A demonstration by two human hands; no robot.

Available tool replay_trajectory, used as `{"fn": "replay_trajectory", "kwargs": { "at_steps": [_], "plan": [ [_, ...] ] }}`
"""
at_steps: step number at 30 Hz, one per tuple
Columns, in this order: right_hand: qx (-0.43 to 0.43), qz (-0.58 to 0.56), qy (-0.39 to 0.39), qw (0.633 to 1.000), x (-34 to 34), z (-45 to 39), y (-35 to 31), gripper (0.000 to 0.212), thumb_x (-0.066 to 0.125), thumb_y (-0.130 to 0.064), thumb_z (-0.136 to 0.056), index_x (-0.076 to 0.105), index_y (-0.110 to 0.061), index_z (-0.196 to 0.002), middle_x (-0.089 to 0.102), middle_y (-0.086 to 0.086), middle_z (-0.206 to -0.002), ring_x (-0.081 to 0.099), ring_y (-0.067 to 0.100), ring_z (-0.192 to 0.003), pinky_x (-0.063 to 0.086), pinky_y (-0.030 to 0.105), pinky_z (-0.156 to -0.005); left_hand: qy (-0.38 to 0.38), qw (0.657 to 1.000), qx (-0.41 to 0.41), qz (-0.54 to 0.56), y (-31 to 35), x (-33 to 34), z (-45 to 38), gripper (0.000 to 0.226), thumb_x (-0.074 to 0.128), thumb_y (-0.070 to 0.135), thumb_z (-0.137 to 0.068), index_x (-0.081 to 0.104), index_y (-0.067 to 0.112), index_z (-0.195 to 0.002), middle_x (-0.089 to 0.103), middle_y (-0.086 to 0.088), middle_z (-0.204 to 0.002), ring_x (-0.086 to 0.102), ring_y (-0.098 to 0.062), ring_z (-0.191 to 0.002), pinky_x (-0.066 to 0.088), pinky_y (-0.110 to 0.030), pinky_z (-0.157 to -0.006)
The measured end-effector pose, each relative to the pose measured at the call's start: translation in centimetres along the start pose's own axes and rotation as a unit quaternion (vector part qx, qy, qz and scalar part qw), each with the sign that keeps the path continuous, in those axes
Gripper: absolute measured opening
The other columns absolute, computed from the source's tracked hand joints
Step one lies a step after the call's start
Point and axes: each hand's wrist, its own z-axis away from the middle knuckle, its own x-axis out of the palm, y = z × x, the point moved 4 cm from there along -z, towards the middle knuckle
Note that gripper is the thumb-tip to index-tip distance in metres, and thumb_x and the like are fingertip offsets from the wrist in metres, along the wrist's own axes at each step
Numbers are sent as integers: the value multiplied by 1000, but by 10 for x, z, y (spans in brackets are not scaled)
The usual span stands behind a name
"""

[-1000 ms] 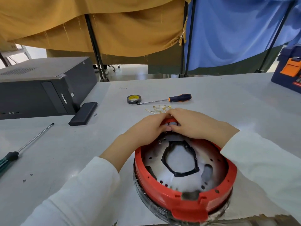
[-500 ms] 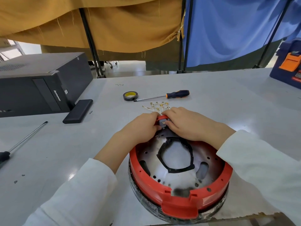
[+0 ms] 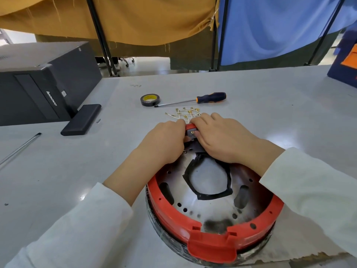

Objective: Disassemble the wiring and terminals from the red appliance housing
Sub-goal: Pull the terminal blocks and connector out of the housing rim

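The round red appliance housing [image 3: 202, 227] lies on the table in front of me, its metal base plate with a black gasket facing up. At its far rim sits a small grey switch block with brass terminals [image 3: 191, 133] under a red cap. My left hand [image 3: 164, 144] and my right hand [image 3: 222, 138] meet there, fingers of both pinched on that block. Just beyond my fingers lies a small pile of white wires with brass terminals [image 3: 183, 113], loose on the table.
A black-and-orange screwdriver [image 3: 202, 99] and a roll of black tape [image 3: 150, 100] lie beyond the wires. A black computer case [image 3: 42, 82] and a flat black box [image 3: 82, 119] stand at the left, with a long screwdriver shaft [image 3: 21, 147] nearby. A blue toolbox [image 3: 345, 64] sits far right.
Both hands stay at the housing's far rim. The grey switch block, covered a second ago, now shows between my fingers. The view has shifted slightly lower.
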Motion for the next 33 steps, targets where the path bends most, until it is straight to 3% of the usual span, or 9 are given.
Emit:
{"fn": "replay_trajectory", "kwargs": {
  "at_steps": [5, 14, 17, 20, 24, 27, 30, 33],
  "plan": [
    [11, -13, -4, 1000, 2, -2, 2, 34, 28, -34, -101, 38, -19, -129, 48, 2, -123, 47, 25, -102, 37, 36, -68, -24, 999, -33, -7, 6, -6, 1, 14, 42, 23, -96, 41, 14, -107, 57, -14, -110, 39, -26, -80, 32, -34, -66],
    [26, -18, -10, 999, 1, -3, 1, 33, 26, -33, -101, 38, -19, -129, 47, 2, -125, 47, 26, -101, 35, 34, -65, -18, 997, -64, -27, 12, -10, 7, 21, 41, 15, -91, 42, 13, -113, 58, -13, -110, 36, -24, -79, 32, -34, -66],
    [21, -27, -6, 999, 0, -2, 1, 34, 27, -33, -101, 38, -19, -130, 47, 2, -125, 46, 24, -104, 42, 37, -70, -3, 998, -55, -13, 10, -9, 10, 20, 42, 15, -92, 42, 13, -112, 59, -11, -109, 42, -26, -78, 32, -34, -64],
    [14, -36, -6, 999, -1, 0, 1, 37, 30, -34, -101, 38, -18, -133, 47, 3, -125, 46, 23, -107, 46, 40, -77, -1, 1000, -26, -7, 9, -4, 9, 21, 40, 17, -94, 42, 11, -114, 58, -11, -114, 55, -33, -92, 31, -33, -66],
    [16, -39, -9, 999, 0, -1, 2, 37, 32, -34, -100, 40, -15, -131, 47, 5, -125, 46, 24, -108, 44, 39, -76, -4, 1000, -7, 25, 6, -1, 5, 27, 41, 22, -96, 42, 14, -121, 58, -9, -119, 56, -35, -100, 36, -35, -70],
    [20, -41, -9, 999, 1, -2, 2, 35, 33, -33, -100, 42, -13, -127, 49, 6, -123, 47, 25, -106, 43, 39, -75, 6, 1000, -8, 26, 5, -1, 4, 22, 42, 23, -96, 44, 13, -116, 60, -10, -115, 57, -34, -96, 35, -34, -68],
    [22, -26, -8, 999, 2, -2, 2, 34, 33, -33, -100, 42, -12, -125, 49, 7, -121, 47, 26, -103, 41, 38, -71, 18, 999, -28, 13, 8, -4, 7, 9, 43, 19, -92, 40, 15, -100, 61, -11, -107, 47, -30, -79, 30, -34, -64],
    [23, 6, -6, 1000, 3, -1, 1, 34, 32, -33, -99, 42, -11, -123, 49, 7, -118, 48, 27, -98, 35, 36, -63, 13, 999, -44, 2, 10, -7, 7, 14, 44, 15, -88, 32, 20, -95, 61, -11, -107, 38, -26, -77, 30, -34, -64]
  ]
}}
